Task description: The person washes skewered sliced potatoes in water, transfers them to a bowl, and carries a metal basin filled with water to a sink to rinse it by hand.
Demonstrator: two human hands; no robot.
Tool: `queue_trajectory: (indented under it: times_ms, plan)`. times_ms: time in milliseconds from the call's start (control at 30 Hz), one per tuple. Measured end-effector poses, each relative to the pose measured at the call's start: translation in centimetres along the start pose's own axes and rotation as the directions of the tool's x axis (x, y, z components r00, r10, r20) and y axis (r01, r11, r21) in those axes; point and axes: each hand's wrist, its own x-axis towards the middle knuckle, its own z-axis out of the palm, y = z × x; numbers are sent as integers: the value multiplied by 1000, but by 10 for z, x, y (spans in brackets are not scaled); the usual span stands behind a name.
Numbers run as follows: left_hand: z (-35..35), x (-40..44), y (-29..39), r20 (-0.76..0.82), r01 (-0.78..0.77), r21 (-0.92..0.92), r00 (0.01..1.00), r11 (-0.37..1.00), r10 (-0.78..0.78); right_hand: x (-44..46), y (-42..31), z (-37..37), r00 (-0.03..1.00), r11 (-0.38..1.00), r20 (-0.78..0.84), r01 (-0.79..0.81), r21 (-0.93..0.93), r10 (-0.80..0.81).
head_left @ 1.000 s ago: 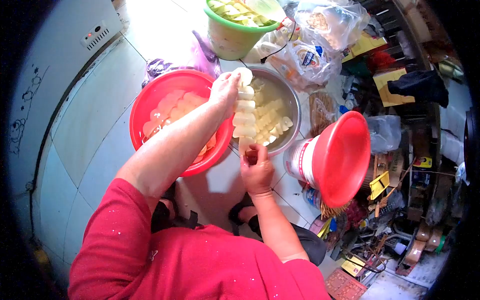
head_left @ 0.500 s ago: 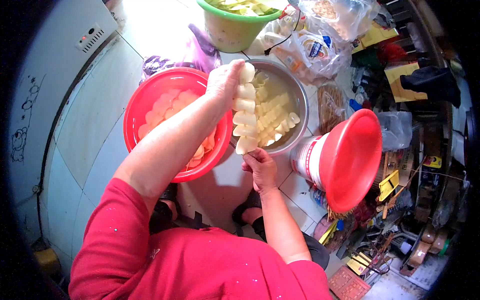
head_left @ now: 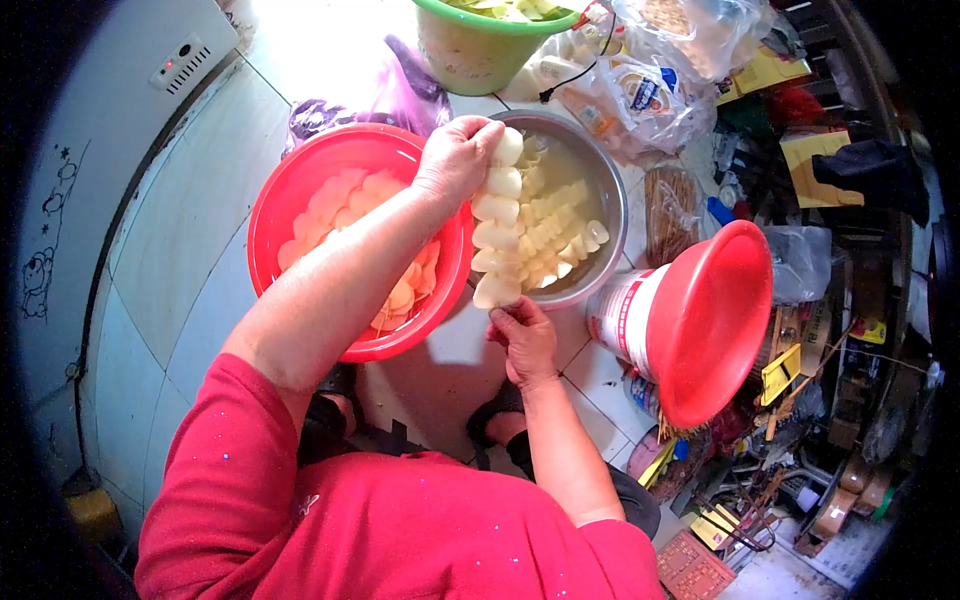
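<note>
A straight strand of pale, round potato-like slices (head_left: 495,235) hangs between my two hands, the slices spaced in a row. My left hand (head_left: 460,157) pinches its far end. At the near end, the fingers of my right hand (head_left: 525,343) are closed on the tip. Whatever threads the slices together is hidden. Under the strand's right side, a metal basin (head_left: 619,205) holds cloudy water and more rows of pale slices (head_left: 557,225). Below my left forearm, a red basin (head_left: 262,215) contains many loose slices (head_left: 335,205), tinted orange.
A green tub (head_left: 470,50) with pale green pieces stands at the far side. To the right, a red bowl-shaped basin (head_left: 710,325) rests tilted on a white bucket (head_left: 620,315). Plastic bags (head_left: 640,105) and cluttered shelves (head_left: 840,380) line the right; a white appliance (head_left: 100,130) stands left.
The whole view has shifted slightly, with the basins a little further right. Both hands keep the same grip on the strand, which barely moves relative to the basins.
</note>
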Motion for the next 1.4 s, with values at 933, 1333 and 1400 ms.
queue_trajectory:
  times_ms: [933, 1333, 1400]
  plan:
    - [-8, 0, -4, 116, -19, 231, 993, 973, -8, 9, 1, -8, 991, 941, 134, -67, 331, 23]
    - [-192, -101, -15, 373, -400, 890, 914, 218, 158, 104, 35, -47, 938, 922, -271, -103, 373, 215]
    - [-195, -113, -19, 390, -415, 878, 909, 237, 148, 106, 38, -49, 930, 951, -270, -183, 248, 250]
